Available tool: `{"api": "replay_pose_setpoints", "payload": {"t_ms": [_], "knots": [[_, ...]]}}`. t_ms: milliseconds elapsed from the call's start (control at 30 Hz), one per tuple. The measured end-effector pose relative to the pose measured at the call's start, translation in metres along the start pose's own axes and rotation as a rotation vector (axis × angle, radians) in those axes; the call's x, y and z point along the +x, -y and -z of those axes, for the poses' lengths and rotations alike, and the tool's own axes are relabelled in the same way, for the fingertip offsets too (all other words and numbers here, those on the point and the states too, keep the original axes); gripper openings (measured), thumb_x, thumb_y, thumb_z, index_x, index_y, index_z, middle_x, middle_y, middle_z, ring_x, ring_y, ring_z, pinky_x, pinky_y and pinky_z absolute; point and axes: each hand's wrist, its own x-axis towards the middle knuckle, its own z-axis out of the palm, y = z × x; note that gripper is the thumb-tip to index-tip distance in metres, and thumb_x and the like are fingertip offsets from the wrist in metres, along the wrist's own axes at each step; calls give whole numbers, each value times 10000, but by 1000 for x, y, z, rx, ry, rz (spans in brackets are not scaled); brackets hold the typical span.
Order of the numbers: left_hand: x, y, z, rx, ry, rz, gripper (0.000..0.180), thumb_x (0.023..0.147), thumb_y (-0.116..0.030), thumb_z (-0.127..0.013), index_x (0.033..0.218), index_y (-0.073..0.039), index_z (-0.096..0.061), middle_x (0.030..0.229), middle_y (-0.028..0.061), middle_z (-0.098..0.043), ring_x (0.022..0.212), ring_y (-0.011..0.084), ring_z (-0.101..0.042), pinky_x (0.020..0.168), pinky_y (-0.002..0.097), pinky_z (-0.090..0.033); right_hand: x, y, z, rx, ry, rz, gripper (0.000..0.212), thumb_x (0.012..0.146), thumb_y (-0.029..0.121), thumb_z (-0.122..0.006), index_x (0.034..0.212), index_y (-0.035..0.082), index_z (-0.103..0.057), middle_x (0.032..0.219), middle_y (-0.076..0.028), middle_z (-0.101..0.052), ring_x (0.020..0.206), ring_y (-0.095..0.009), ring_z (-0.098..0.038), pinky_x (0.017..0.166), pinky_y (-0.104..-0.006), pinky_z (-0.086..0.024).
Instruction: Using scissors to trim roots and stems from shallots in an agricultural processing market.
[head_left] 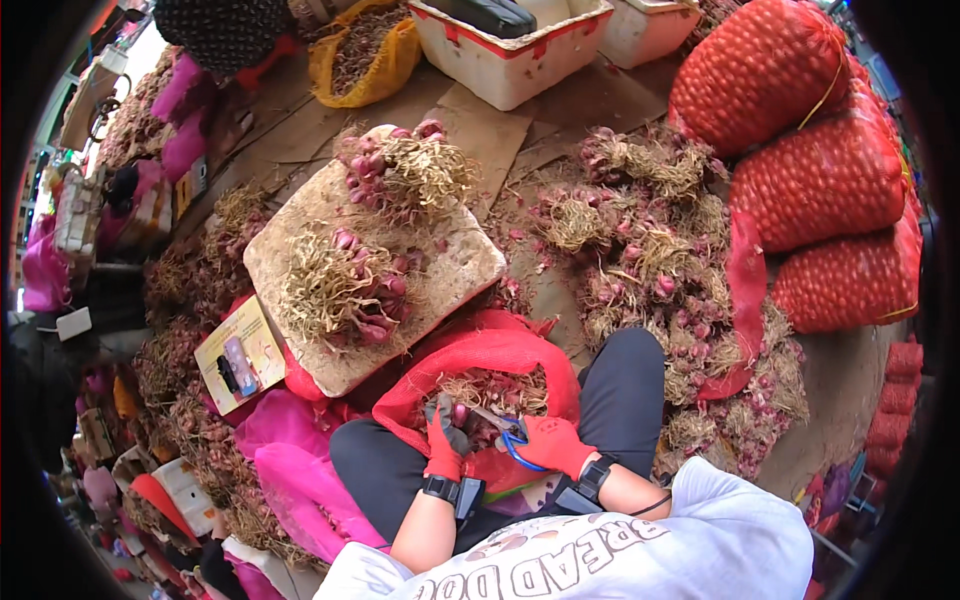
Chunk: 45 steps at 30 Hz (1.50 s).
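Note:
In a red-and-grey work glove, my left hand is closed on a small purple shallot. My right hand, gloved the same way, grips a pair of scissors with blue handles, its blades pointing toward the left hand. Both hands are over an open red mesh bag between my knees, which holds dry stalks and shallot trimmings. Beyond the bag lies a worn pale foam board bearing two tied shallot bunches, a nearer bunch and a farther bunch.
Many shallot bunches are heaped on the right beside full red mesh sacks. A white foam box and a yellow sack stand at the back. Pink mesh and a card with small items lie left.

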Motion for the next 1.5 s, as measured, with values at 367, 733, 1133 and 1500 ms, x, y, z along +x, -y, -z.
{"api": "replay_pose_setpoints", "payload": {"t_ms": [367, 733, 1133, 1500], "knots": [[10, 9, 23, 135, 253, -199, 253, 938, -285, -530, 1072, -72, -509, 974, 22, -538, 868, 134, -531, 773, 271, -471, -13, -38, -65, -45, -173, 92, 479, 796, 495, -562, 1002, 62, -560, 925, -160, -646, 849, -319, -633, 728, -415, -487], [-65, 21, 29, 127, 506, -150, 147, 914, -283, -565, 1048, -263, -510, 962, -76, -523, 813, 109, -544, 793, 415, -513, -96, -49, -46, 60, -426, 299, 583, 731, 634, -598, 887, 73, -574, 842, -155, -648, 801, -325, -637, 690, -423, -490], [-62, 38, 31, -325, 633, 30, 217, 899, -347, -588, 976, -145, -573, 921, 16, -625, 773, 118, -613, 808, 384, -538, -97, -40, -24, -401, -427, 249, 411, 768, 468, -605, 926, 89, -595, 839, -142, -660, 789, -323, -640, 694, -423, -494], [-79, 17, 30, -268, 630, 15, 189, 877, -350, -623, 919, -174, -566, 926, -1, -590, 848, 178, -610, 853, 412, -527, -72, -8, 45, -788, -307, 456, 384, 740, 453, -605, 885, 98, -616, 842, -107, -655, 809, -272, -642, 695, -386, -489]]}}
